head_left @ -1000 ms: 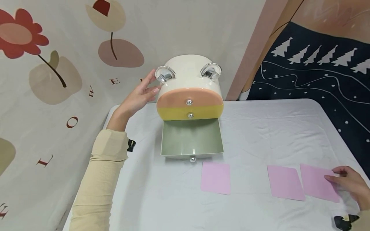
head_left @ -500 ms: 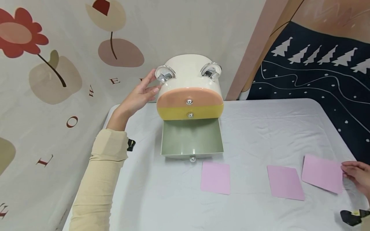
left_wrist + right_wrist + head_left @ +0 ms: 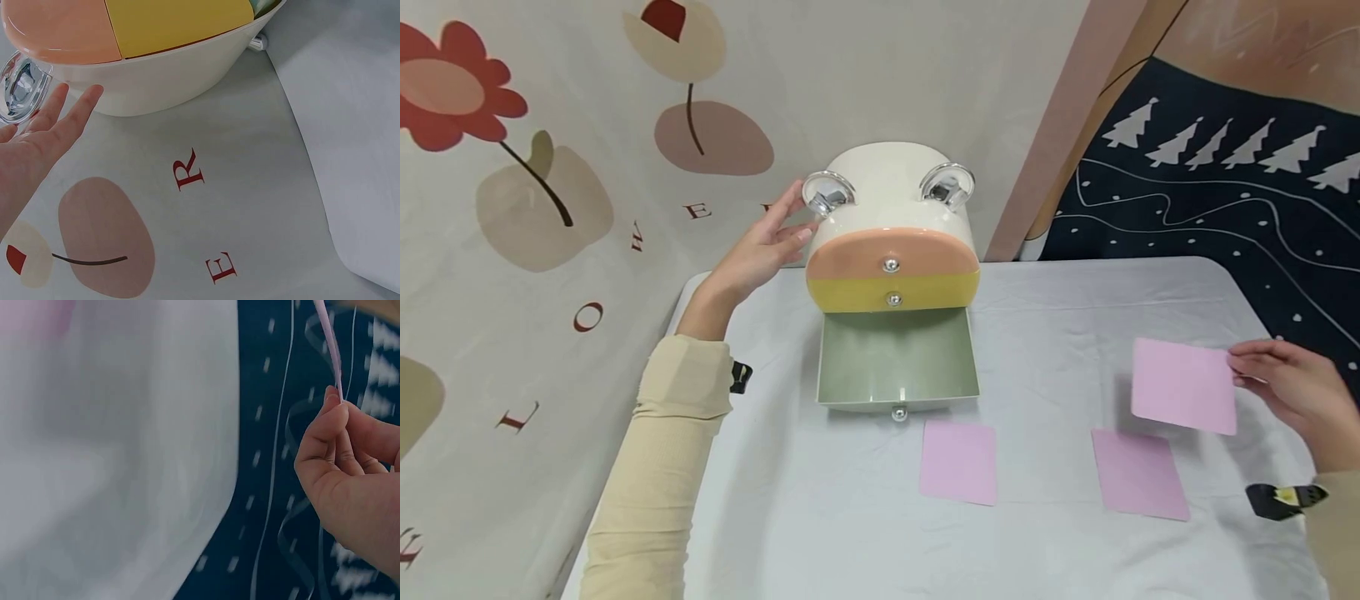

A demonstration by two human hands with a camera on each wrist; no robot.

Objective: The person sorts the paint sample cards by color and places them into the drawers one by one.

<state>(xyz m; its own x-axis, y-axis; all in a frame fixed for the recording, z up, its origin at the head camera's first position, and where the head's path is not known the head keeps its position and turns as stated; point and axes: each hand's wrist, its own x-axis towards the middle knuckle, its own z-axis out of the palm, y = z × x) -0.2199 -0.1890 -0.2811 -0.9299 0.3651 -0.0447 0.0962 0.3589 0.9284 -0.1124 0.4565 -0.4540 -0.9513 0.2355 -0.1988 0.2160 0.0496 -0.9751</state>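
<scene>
My right hand (image 3: 1292, 392) pinches the right edge of a pink paper square (image 3: 1183, 386), held above the cloth at the right; in the right wrist view the paper (image 3: 331, 347) shows edge-on between thumb and fingers. On the left, my left hand (image 3: 760, 254) rests with extended fingers against the side of a small white drawer cabinet (image 3: 891, 179), beside its left silver round ornament (image 3: 829, 192). Its orange drawer (image 3: 850, 254) and yellow drawer (image 3: 850, 294) are closed. The green bottom drawer (image 3: 898, 358) is pulled out, with nothing visible inside.
One pink paper square (image 3: 958, 462) lies in front of the drawer, another (image 3: 1141, 475) farther right. A white cloth (image 3: 1037, 542) covers the table. A printed wall hanging (image 3: 760, 50) stands behind, and dark tree-patterned fabric (image 3: 1195, 183) lies beyond the right edge.
My right hand has lifted the rightmost pink paper square off the cloth and carried it up and to the left. The left hand and the cabinet have stayed still.
</scene>
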